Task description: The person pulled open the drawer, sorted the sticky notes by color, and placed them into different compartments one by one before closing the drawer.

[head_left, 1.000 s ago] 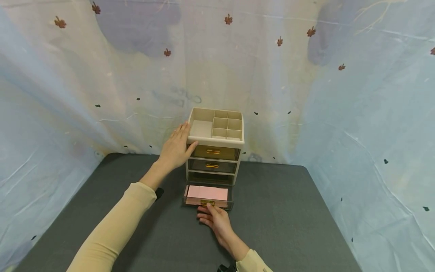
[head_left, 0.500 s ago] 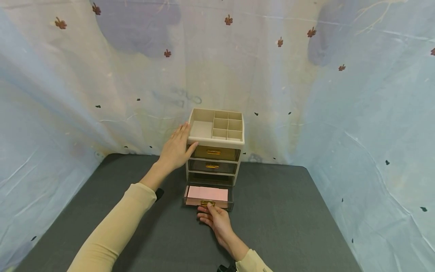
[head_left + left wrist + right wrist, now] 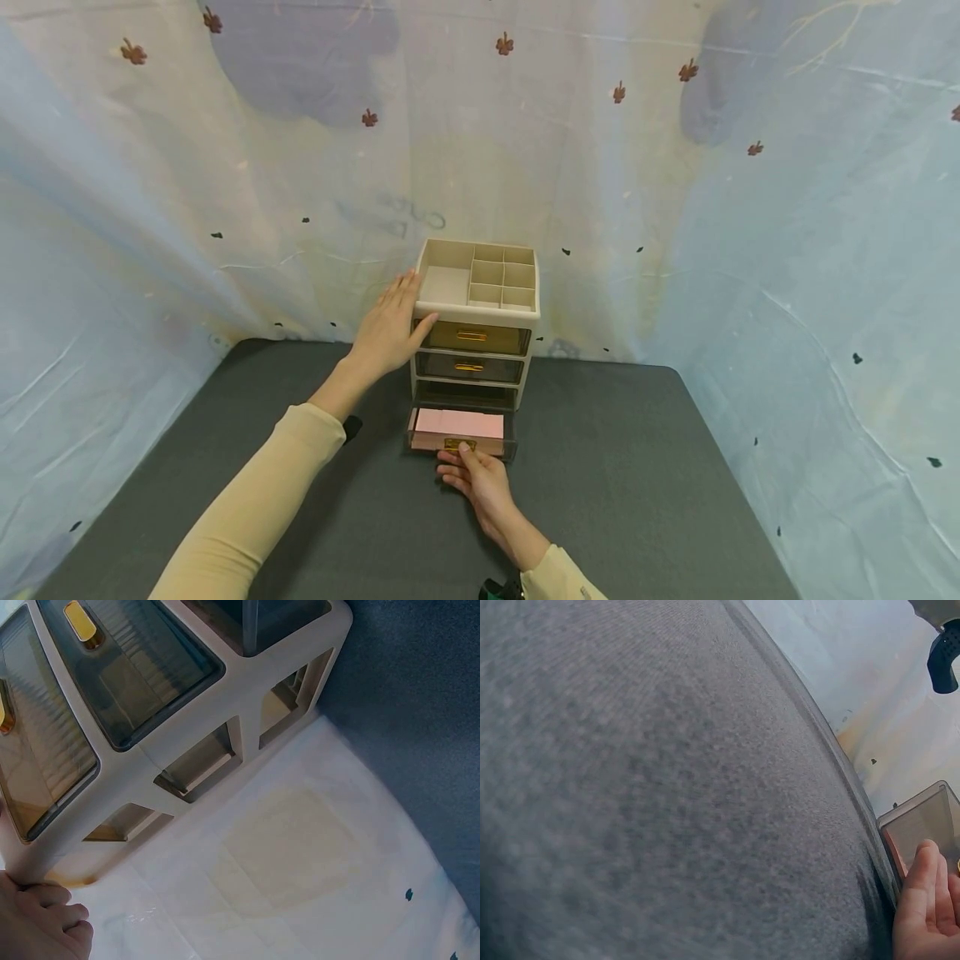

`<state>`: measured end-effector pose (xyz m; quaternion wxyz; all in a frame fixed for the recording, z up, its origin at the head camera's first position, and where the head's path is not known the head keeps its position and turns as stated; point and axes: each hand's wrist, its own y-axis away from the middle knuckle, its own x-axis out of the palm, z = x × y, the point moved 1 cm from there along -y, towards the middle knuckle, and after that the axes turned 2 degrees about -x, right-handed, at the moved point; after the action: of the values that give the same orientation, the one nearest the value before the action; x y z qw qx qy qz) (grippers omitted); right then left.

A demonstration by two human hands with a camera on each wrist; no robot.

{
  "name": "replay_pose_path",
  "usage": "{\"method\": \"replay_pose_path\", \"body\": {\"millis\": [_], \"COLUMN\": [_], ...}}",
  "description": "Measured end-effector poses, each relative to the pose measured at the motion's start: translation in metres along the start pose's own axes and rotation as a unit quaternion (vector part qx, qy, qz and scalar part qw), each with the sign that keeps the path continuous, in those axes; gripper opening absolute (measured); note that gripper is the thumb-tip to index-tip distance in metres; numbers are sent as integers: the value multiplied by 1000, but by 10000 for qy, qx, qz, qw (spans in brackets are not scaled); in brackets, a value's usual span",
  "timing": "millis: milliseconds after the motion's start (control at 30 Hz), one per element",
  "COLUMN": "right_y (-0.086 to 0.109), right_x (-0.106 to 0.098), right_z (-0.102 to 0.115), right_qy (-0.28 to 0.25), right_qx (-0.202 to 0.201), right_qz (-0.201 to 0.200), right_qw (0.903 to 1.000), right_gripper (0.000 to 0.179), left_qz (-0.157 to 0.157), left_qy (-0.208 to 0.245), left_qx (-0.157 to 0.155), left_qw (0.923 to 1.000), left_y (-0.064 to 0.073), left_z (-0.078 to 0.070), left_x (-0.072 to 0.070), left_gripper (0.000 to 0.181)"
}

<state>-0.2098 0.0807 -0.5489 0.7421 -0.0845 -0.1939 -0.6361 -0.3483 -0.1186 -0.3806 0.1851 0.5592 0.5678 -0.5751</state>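
A cream desktop drawer organizer (image 3: 480, 313) stands at the back of the table, with a divided tray on top. My left hand (image 3: 386, 329) rests against its upper left side, fingers straight and thumb reaching over the front corner. Below two closed drawers with gold handles, the smoky clear bottom drawer (image 3: 510, 447) is pulled out. Inside lies a stack of pink paper (image 3: 459, 423). My right hand (image 3: 486, 492) pinches the gold handle (image 3: 450, 443) of that drawer, thumb on top. In the right wrist view, the fingers (image 3: 922, 877) overlap the drawer's clear wall (image 3: 930, 810).
The dark grey table (image 3: 607, 467) extends to both sides of the organizer and in front of it. A pale patterned curtain (image 3: 600, 183) hangs close behind and along both sides. Openings (image 3: 206, 765) run down the organizer's side in the left wrist view.
The bottom drawer has slid very slightly inward, and my right hand has moved a little with it. My left hand keeps its place on the organizer.
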Motion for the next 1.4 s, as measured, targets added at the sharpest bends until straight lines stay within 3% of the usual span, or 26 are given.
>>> {"method": "replay_pose_path", "body": {"millis": [1400], "right_y": [-28], "right_x": [-1], "right_z": [11], "right_qy": [94], "right_qx": [-37], "right_qz": [-113], "right_qw": [9999], "right_gripper": [45], "left_qz": [59], "left_qy": [-10], "left_qx": [-75], "left_qw": [10000], "left_y": [1], "left_z": [0], "left_x": [2], "left_gripper": [81]}}
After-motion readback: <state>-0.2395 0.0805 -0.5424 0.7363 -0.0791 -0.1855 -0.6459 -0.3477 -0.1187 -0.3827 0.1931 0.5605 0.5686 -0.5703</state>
